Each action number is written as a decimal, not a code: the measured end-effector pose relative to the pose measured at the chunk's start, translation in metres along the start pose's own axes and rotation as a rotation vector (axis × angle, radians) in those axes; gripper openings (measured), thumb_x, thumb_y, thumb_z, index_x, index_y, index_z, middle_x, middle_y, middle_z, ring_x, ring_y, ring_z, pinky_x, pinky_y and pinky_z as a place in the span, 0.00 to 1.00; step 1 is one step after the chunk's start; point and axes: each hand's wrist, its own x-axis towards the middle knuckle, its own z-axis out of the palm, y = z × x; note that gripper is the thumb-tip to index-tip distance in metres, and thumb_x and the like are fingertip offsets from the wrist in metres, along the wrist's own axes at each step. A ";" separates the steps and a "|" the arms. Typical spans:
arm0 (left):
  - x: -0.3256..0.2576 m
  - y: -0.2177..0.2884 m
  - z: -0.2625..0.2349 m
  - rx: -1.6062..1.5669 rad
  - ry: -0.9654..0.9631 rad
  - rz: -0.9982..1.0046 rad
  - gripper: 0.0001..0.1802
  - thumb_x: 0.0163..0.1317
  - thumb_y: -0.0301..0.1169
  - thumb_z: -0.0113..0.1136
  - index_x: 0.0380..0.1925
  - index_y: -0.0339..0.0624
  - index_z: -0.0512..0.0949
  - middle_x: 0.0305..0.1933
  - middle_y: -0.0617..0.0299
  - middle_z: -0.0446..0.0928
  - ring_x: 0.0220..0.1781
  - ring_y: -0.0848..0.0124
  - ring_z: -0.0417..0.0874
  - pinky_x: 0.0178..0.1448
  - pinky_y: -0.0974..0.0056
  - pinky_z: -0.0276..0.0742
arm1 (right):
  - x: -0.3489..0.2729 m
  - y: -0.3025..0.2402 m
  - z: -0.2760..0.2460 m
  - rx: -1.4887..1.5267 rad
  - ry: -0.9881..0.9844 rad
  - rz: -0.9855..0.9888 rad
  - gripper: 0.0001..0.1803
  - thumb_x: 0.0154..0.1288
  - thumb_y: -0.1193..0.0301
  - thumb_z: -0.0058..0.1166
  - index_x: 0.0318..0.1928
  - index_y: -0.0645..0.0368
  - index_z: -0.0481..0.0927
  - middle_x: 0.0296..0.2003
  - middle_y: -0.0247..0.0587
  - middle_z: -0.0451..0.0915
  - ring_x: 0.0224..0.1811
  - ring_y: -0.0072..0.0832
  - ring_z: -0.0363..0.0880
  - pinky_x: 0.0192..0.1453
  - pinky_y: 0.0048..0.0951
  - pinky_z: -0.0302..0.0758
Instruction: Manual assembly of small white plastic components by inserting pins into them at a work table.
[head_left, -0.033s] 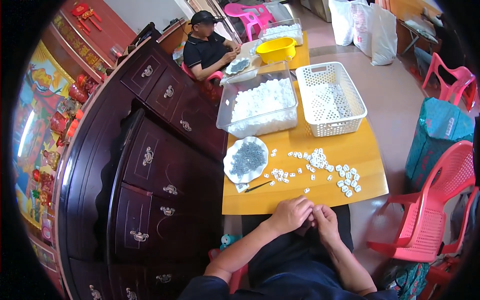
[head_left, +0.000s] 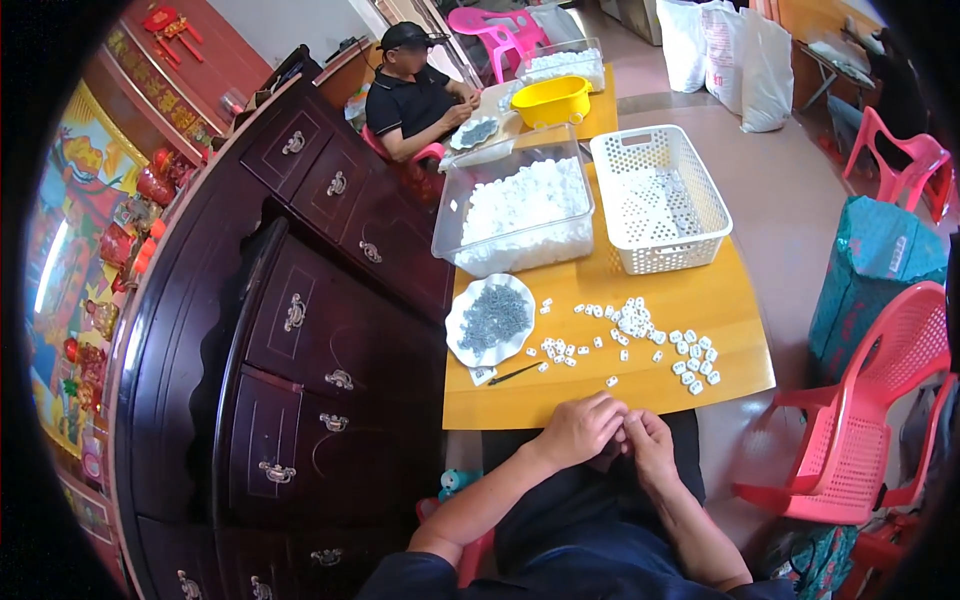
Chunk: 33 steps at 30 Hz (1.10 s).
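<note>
Fingers of our left hand (head_left: 583, 430) and right hand (head_left: 652, 450) curl inward and meet just off the near edge of the table (head_left: 540, 405), over our lap. Their tips cover whatever may lie between them, so we cannot tell whether they pinch something or are merely drawn close together.

What counts most is where the lone piece (head_left: 612, 381) lies: on the table, just inside that edge, ahead of the meeting tips and apart from the rest, with our left hand the nearer. Beyond it and a little to the right is the white pile (head_left: 636, 318); farther right, the bigger blocks (head_left: 694, 360) sit in a loose cluster, on our right hand's side. Off to our left, the plate (head_left: 458, 335) holds small grey parts (head_left: 497, 318). Near its lower rim lies the black stick (head_left: 515, 374), its long axis slanting away from us toward the right.
</note>
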 end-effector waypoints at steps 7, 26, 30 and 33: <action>-0.004 -0.004 0.002 -0.117 0.026 -0.142 0.06 0.68 0.32 0.59 0.37 0.41 0.79 0.35 0.52 0.82 0.38 0.51 0.85 0.40 0.52 0.80 | -0.001 -0.003 0.005 -0.095 0.023 -0.060 0.11 0.80 0.65 0.52 0.39 0.57 0.78 0.29 0.28 0.79 0.26 0.13 0.71 0.32 0.17 0.68; -0.015 -0.010 -0.024 -0.619 0.247 -0.387 0.08 0.76 0.31 0.53 0.39 0.40 0.77 0.30 0.69 0.76 0.31 0.82 0.74 0.35 0.73 0.72 | 0.001 -0.004 0.000 -0.547 0.156 -0.449 0.10 0.76 0.73 0.52 0.35 0.64 0.77 0.23 0.34 0.78 0.26 0.19 0.76 0.33 0.24 0.73; -0.013 -0.019 -0.032 -0.582 0.285 -0.377 0.05 0.72 0.26 0.57 0.38 0.35 0.77 0.27 0.62 0.78 0.28 0.77 0.77 0.34 0.69 0.74 | 0.007 -0.023 0.000 -0.701 0.151 -0.528 0.08 0.74 0.72 0.55 0.36 0.63 0.79 0.23 0.35 0.80 0.25 0.19 0.75 0.32 0.24 0.72; -0.029 -0.013 -0.009 -0.576 0.159 -0.359 0.06 0.73 0.27 0.56 0.38 0.36 0.79 0.29 0.66 0.79 0.28 0.78 0.77 0.35 0.71 0.74 | 0.013 -0.031 0.000 -0.792 0.125 -0.508 0.07 0.72 0.72 0.57 0.37 0.63 0.80 0.24 0.42 0.80 0.25 0.28 0.79 0.32 0.29 0.74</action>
